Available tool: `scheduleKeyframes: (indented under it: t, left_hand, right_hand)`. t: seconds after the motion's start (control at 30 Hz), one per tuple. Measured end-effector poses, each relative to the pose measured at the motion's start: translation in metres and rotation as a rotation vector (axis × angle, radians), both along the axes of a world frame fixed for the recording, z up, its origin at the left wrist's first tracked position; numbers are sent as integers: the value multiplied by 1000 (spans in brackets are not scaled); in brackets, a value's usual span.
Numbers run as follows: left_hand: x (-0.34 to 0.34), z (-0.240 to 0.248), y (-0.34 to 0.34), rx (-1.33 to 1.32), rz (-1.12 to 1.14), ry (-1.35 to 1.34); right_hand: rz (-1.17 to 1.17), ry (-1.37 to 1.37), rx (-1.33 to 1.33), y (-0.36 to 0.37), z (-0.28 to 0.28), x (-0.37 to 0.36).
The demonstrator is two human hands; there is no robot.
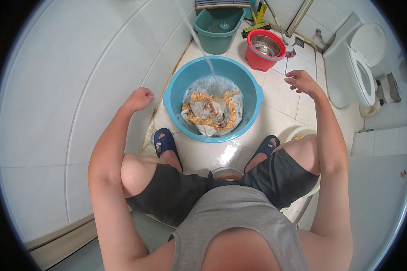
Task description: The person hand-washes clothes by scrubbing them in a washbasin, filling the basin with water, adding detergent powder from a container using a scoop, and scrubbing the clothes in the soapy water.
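A large round blue basin (168, 102) stands on the floor in front of me. Inside it, a bundle of white cloth with gathered orange trim (212, 111) lies partly in sudsy water (202, 84), with reddish-brown marks on its middle. A stream of water (195, 37) falls from above into the basin's far side. My left hand (140, 98) hovers left of the basin by the wall, fingers curled in with nothing visible in them. Off to the basin's right, my right hand (302, 83) hangs in the air, its fingers loosely bent and apart, holding nothing. Neither hand touches the basin.
Beyond the basin stand a green tub (217, 41) and a red bucket (260, 58) with a metal spin basket. A yellow-and-black floor brush (256, 30) lies between them. At the right is a white toilet (355, 67). Tiled wall (77, 90) borders my left; my slippers flank the basin's near side.
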State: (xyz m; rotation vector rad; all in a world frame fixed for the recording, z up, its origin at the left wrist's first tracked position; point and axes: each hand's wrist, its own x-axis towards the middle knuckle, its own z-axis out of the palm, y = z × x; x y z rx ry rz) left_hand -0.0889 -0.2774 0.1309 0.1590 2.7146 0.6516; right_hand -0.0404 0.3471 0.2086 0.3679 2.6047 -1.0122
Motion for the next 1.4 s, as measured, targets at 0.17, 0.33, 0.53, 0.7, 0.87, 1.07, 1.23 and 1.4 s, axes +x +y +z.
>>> scheduleKeyframes:
  t: [0.17, 0.33, 0.53, 0.7, 0.87, 1.07, 1.23, 1.4]
  left_hand:
    - [0, 1, 3, -15, 0, -10]
    - [3, 1, 4, -10, 5, -6]
    - [1, -5, -2, -34, 14, -25]
    - [1, -3, 3, -25, 11, -18]
    - [1, -2, 1, -23, 20, -27]
    - [1, -2, 3, -30, 19, -28]
    - [2, -3, -1, -36, 29, -36]
    - [1, 3, 2, -52, 18, -61]
  right_hand:
    - [-5, 0, 17, 0, 0, 1]
    - [1, -6, 17, 4, 0, 3]
    - [10, -2, 4, 3, -4, 0]
    - [9, -11, 9, 3, -5, -1]
    - [-4, -13, 14, 4, -5, -1]
    - [-9, -15, 22, 6, -6, 1]
    - [-3, -24, 21, 5, -5, 0]
    - [1, -24, 23, 7, -3, 1]
